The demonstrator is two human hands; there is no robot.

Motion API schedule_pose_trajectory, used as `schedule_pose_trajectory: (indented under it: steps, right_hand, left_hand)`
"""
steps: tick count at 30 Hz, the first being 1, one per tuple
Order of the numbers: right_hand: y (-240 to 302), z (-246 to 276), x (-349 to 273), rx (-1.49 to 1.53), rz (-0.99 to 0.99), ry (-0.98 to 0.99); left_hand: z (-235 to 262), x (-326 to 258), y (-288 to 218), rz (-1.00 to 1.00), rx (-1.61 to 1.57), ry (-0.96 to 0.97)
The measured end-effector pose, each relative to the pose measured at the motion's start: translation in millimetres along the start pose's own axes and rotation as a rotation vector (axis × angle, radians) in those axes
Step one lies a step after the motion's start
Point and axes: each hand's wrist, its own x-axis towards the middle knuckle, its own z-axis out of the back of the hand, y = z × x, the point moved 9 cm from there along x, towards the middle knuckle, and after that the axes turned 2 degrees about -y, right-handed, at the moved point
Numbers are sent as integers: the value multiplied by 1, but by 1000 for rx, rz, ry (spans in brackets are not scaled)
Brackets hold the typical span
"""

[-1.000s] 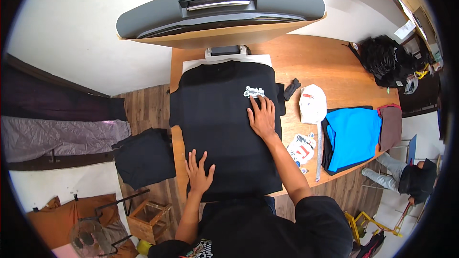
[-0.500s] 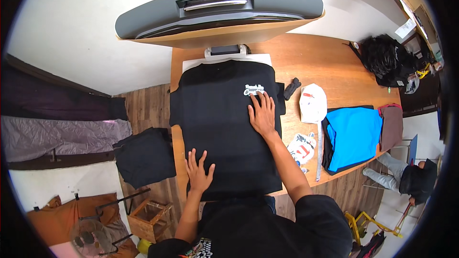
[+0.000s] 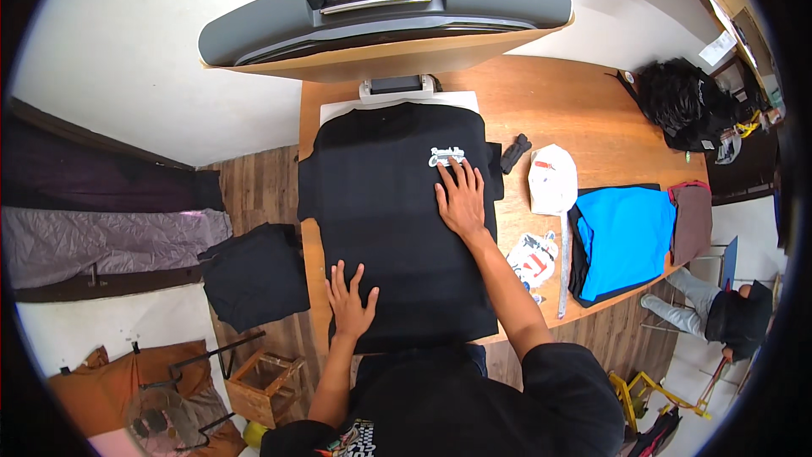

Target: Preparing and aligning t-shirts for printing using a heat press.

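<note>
A black T-shirt [image 3: 389, 220] lies spread out flat over the white lower plate [image 3: 461, 100] of a heat press. On its upper right chest sits a small white lettered transfer [image 3: 447, 154]. My right hand [image 3: 463, 200] rests palm down on the shirt, fingers extended, with the fingertips at the lower edge of the transfer. Near the shirt's lower left edge, my left hand [image 3: 351, 303] lies flat with its fingers spread. Neither hand grips anything. Raised above the far end of the shirt is the grey upper lid [image 3: 389, 17] of the press, with a tan sheet under it.
Right of the shirt on the wooden table [image 3: 541, 101] are a dark crumpled object [image 3: 516, 154], a white bundle [image 3: 552, 182], cut transfers [image 3: 533, 258], a ruler [image 3: 565, 279] and folded blue cloth [image 3: 626, 241]. Black cloth [image 3: 254, 275] lies at left. Another person [image 3: 736, 317] sits far right.
The view has shifted very slightly. Both hands keep nearly the same places on the shirt, and the press lid stays raised.
</note>
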Motion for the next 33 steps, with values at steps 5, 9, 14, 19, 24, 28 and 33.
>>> schedule_pose_trajectory:
  steps: [5,9,14,19,24,28,33]
  right_hand:
    - [4,7,-1,35,49,-74]
    - [0,0,-1,2,5,-17]
    - [-2,7,-1,91,9,-131]
    - [-19,6,-4,80,-154,-126]
    - [-11,2,-1,62,-55,-102]
    - [-8,6,-1,91,-14,-127]
    - [-7,7,-1,99,-21,-129]
  left_hand:
    - [1,0,0,-3,-3,-9]
    - [2,0,-1,-13,1,-13]
    - [2,0,-1,-12,-16,-10]
    - [-6,0,1,31,-15,74]
    - [2,0,-2,2,-19,-1]
    - [-5,0,1,34,-3,79]
    - [2,1,-2,2,-23,-3]
